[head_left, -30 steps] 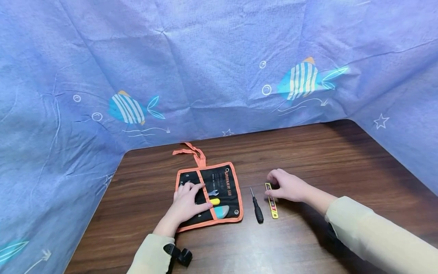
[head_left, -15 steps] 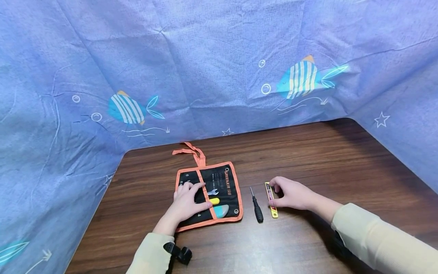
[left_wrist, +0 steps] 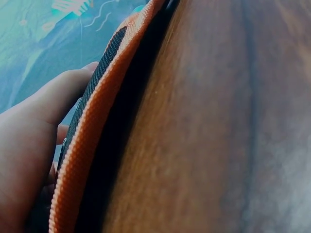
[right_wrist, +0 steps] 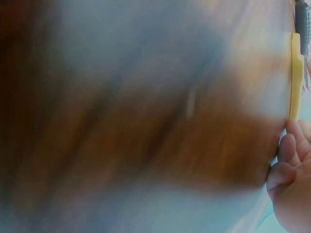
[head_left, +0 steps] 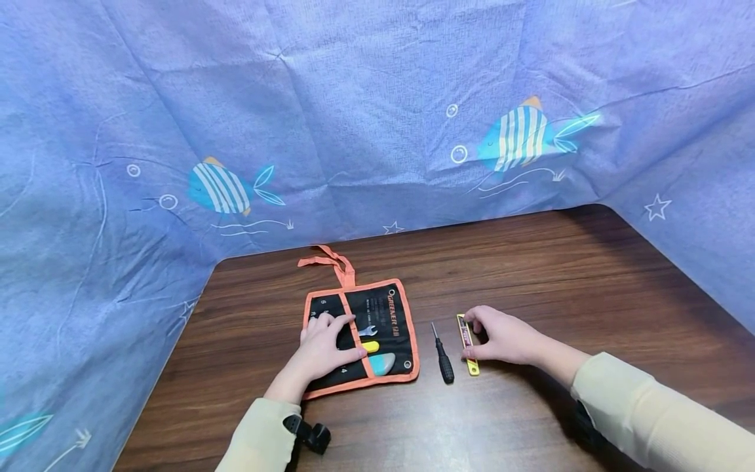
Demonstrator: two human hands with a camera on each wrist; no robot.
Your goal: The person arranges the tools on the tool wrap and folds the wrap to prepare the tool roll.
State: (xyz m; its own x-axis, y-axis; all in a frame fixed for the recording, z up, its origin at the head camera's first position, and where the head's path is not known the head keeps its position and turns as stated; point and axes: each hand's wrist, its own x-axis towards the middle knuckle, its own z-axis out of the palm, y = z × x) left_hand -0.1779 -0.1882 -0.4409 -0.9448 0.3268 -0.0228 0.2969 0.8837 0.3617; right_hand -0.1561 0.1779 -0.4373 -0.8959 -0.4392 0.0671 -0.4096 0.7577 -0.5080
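Note:
My left hand (head_left: 321,351) rests on a black tool pouch (head_left: 398,334) with orange trim, thumb and index fingertip at its orange pocket band. The pouch's orange edge (left_wrist: 92,107) crosses the left wrist view beside the thumb. A small wrench (head_left: 368,331), a yellow end (head_left: 370,347) and a turquoise-grey rounded end (head_left: 382,364) stick out of the pockets. On the table, my right hand (head_left: 501,337) pinches a flat yellow utility knife (head_left: 474,368) with a dark and red label. Its yellow side (right_wrist: 294,77) extends beyond the fingertips in the right wrist view.
A black-handled screwdriver (head_left: 445,364) lies between the pouch and the utility knife. Orange ties (head_left: 342,265) trail from the pouch's far edge. The brown wooden table (head_left: 531,255) meets a blue fish-print cloth (head_left: 354,131) at the back and sides.
My right hand has come down and slightly nearer along the utility knife, its thumb now closer to the knife's holed end. The left hand, pouch and screwdriver stay put.

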